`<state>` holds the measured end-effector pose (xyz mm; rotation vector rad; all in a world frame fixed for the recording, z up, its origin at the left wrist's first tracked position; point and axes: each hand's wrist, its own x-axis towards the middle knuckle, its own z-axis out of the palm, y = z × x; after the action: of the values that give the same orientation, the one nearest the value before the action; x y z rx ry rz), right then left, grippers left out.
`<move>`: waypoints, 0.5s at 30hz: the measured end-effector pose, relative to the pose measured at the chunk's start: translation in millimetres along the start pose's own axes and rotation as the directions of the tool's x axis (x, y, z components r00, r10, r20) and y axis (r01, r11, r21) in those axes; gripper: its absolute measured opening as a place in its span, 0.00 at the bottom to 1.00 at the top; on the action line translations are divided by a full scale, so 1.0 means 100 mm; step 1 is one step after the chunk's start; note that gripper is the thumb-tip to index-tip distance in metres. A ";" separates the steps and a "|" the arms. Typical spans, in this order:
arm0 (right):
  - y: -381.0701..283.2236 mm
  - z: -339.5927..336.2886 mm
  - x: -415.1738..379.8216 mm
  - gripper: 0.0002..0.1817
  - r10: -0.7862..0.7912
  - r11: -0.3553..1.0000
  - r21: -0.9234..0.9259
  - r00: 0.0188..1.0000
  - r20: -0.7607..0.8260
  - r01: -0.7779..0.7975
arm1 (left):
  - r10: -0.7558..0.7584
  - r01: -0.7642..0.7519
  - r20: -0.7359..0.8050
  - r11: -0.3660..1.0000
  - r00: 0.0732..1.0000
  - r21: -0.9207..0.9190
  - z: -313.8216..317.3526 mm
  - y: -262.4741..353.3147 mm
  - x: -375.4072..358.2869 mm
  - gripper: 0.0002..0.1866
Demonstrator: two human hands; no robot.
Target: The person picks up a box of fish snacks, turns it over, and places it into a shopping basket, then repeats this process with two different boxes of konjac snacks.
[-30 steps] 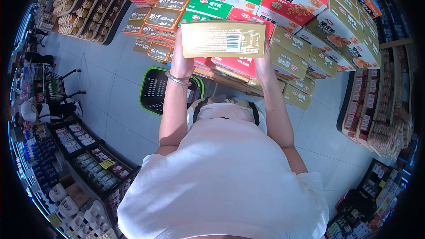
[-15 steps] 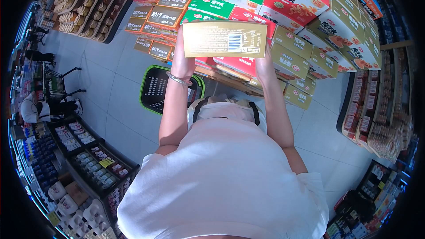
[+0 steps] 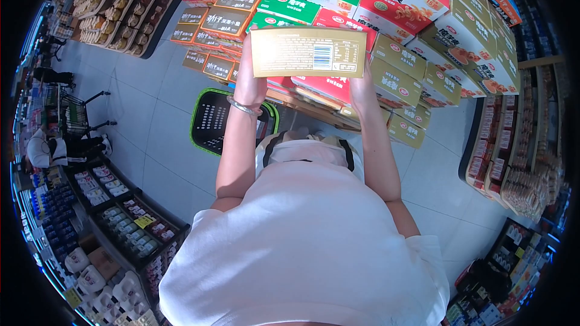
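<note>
A gold snack box (image 3: 290,53) is held up in front of my chest, its printed side with a barcode and a small table turned toward me. My left hand (image 3: 249,84) grips its left end, and a metal bangle (image 3: 244,106) circles that wrist. At the right end, my right hand (image 3: 362,89) presses against the box. Most of the fingers of both hands are hidden behind it. Light glares off the left part of the print. Directly beyond are stacked red boxes (image 3: 326,86), green boxes (image 3: 290,7) and more gold boxes (image 3: 396,84).
A black basket with a green rim (image 3: 194,122) sits on the floor to the left of the display. Brown boxes (image 3: 226,22) are stacked at the back left. Shelves (image 3: 124,12) line both sides. A crouching person (image 3: 51,148) is by a shopping cart (image 3: 75,115) at far left.
The box has shifted very slightly, tilting a little in my hands. Both hands keep their hold, and the surroundings look the same.
</note>
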<state>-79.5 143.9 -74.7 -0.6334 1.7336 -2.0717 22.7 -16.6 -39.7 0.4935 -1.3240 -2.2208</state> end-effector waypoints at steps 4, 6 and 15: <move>-0.11 0.02 -0.01 0.27 0.061 0.990 0.130 0.998 0.011 -0.062 | -0.002 0.002 0.023 1.000 1.000 0.006 -0.03 -0.02 0.01 0.23; -0.09 0.01 -0.01 0.27 0.016 0.998 0.057 0.999 0.033 -0.018 | -0.014 0.014 0.029 1.000 0.999 0.004 -0.02 -0.01 -0.01 0.24; -0.20 0.04 -0.05 0.26 0.143 0.969 0.202 0.990 -0.007 -0.139 | -0.021 0.021 0.004 1.000 1.000 0.000 0.02 0.00 -0.07 0.23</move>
<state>-73.1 147.1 -55.4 -0.4159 1.5069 -2.1248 26.9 -11.2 -38.2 0.5047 -1.3267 -2.2401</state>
